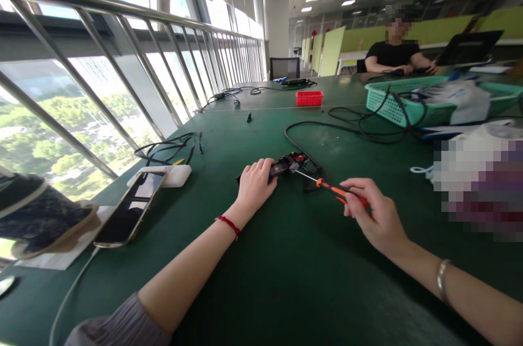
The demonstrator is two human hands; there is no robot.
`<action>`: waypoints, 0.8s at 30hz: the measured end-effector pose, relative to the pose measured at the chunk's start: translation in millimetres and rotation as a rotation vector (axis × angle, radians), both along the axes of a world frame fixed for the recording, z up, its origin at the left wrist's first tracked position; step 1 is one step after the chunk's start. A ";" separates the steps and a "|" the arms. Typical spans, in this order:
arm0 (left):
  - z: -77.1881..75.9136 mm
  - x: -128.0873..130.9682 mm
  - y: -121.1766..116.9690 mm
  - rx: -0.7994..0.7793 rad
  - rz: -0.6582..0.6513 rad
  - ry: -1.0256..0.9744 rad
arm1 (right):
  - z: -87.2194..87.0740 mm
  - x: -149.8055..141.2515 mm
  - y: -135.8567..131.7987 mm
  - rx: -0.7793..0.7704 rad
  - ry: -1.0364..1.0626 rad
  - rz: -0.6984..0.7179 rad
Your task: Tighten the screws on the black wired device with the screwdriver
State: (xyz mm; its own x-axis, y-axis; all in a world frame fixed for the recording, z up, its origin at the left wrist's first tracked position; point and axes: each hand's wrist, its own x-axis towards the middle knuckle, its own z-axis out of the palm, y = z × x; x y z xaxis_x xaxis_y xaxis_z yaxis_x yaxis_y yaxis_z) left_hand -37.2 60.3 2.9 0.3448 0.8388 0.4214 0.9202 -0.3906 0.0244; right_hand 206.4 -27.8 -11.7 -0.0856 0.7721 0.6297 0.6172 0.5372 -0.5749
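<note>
My left hand (256, 185) is wrapped round a dark, elongated electrical device (281, 166) lying on the green table. Its far end is opened up, with small parts and bits of red and orange showing. A black cable runs from near that end. In my right hand (373, 212) is an orange and black screwdriver (337, 192), gripped by its handle between thumb and fingers. The screwdriver's thin metal shaft points left, and its tip reaches the opened end of the device. Whether the tip sits in a screw is too small to tell.
A phone (133, 208) leans on a white block at left, near coiled black cable (171, 147). A red tray (309, 98) stands farther back. At right are a green basket (392, 101) with cables and a pixelated bundle. Behind it sits a person (394, 54). A railing borders the left.
</note>
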 end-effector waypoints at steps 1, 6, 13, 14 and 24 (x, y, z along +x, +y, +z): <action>-0.6 -0.7 0.8 0.003 -0.005 0.001 | 0.2 0.3 0.1 -0.047 0.003 0.008; -2.5 -2.7 3.2 0.018 -0.042 -0.007 | -3.1 1.3 4.7 -0.045 0.070 -0.092; -4.1 -4.5 3.9 0.026 -0.073 -0.020 | -2.4 -1.5 3.3 0.216 0.008 -0.098; -4.4 -5.0 4.2 0.031 -0.081 -0.020 | -1.0 -1.9 2.1 0.229 -0.012 -0.083; -1.6 -6.8 2.6 0.036 -0.157 -0.007 | -5.2 1.3 1.7 0.121 0.086 -0.031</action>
